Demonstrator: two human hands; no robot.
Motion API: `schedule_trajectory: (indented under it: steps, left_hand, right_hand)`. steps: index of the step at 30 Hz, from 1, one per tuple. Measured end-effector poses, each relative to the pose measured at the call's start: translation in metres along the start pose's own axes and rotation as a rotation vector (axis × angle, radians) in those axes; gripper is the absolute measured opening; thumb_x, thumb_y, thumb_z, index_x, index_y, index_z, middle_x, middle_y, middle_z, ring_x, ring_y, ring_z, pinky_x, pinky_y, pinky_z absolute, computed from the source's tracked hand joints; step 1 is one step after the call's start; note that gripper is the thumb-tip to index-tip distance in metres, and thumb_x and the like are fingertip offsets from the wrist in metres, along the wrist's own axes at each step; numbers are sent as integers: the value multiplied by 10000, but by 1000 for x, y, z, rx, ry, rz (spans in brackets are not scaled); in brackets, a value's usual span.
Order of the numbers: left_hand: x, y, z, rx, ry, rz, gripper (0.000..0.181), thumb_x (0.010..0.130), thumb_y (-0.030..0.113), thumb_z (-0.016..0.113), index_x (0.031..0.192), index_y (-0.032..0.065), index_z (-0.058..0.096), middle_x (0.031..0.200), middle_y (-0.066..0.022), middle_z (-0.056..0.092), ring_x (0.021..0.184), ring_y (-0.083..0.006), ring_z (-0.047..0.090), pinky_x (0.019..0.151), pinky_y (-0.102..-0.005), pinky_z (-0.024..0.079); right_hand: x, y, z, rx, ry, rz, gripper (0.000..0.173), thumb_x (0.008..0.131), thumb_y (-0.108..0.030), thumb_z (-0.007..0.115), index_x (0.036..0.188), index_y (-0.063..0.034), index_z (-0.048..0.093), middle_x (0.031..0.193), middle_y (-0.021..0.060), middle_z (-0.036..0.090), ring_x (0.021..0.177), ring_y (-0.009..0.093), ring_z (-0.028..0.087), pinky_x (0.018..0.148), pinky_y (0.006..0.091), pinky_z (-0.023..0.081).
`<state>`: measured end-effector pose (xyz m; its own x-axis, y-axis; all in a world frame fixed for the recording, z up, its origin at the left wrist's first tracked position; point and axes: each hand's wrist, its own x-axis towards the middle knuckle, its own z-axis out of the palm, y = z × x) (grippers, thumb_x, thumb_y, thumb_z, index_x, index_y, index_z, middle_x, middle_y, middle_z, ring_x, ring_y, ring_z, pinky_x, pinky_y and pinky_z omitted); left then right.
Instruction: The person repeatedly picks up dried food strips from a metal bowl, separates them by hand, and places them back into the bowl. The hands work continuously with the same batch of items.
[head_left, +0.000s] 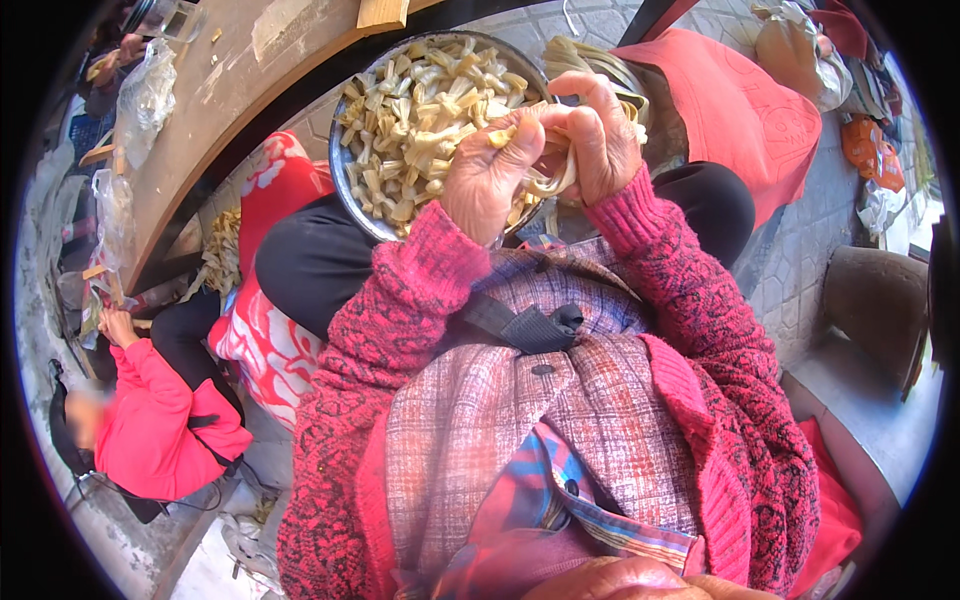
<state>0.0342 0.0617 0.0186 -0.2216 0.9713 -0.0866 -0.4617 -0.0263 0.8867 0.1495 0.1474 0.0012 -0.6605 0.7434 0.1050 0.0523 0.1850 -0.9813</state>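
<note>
My left hand (491, 169) pinches one end of a pale yellow strip (556, 180) between thumb and finger. The same strip bends in a loop under the fingers of my right hand (604, 139), which grips it too. Both hands are close together over the right side of a round metal basin (339, 169). Many short knots of similar pale strips (420, 112) heap up inside the basin. Beyond my right hand lies a bundle of long, untied strips (600, 64). My fingers hide part of the held strip.
A wooden board (217, 90) curves along the left, with plastic bags (146, 101) on its far side. A person in a pink jacket (165, 420) sits at the left, near more strips (223, 251). Red cloth (739, 112) lies right of the bundle, on paving.
</note>
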Motion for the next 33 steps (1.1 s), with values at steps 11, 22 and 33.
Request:
schedule_trajectory:
  steps: [11, 22, 33]
  left_hand:
    - [11, 12, -46, -511, -152, -189, 485, 961, 380, 372, 1152, -48, 497, 915, -78, 516, 767, -148, 539, 849, -406, 516]
    - [15, 3, -34, -20, 139, -207, 322, 900, 290, 567, 975, -24, 571, 656, -68, 568, 412, -72, 464, 404, -214, 451]
    - [12, 39, -65, -132, 298, -46, 80, 814, 76, 634, 823, 10, 590, 639, -28, 543, 498, -63, 471, 414, -212, 436]
  right_hand:
    - [-9, 17, -41, -325, 85, -202, 445, 916, -407, 453, 809, -2, 605, 642, 55, 549, 567, 135, 513, 542, 256, 401]
    - [-2, 33, -28, -351, -77, -93, 231, 887, -205, 578, 983, 4, 588, 756, 65, 581, 609, 122, 561, 521, 228, 462]
    - [17, -5, -5, -420, -296, -269, 254, 886, -219, 555, 727, -31, 492, 597, 146, 422, 542, 319, 494, 497, 376, 375]
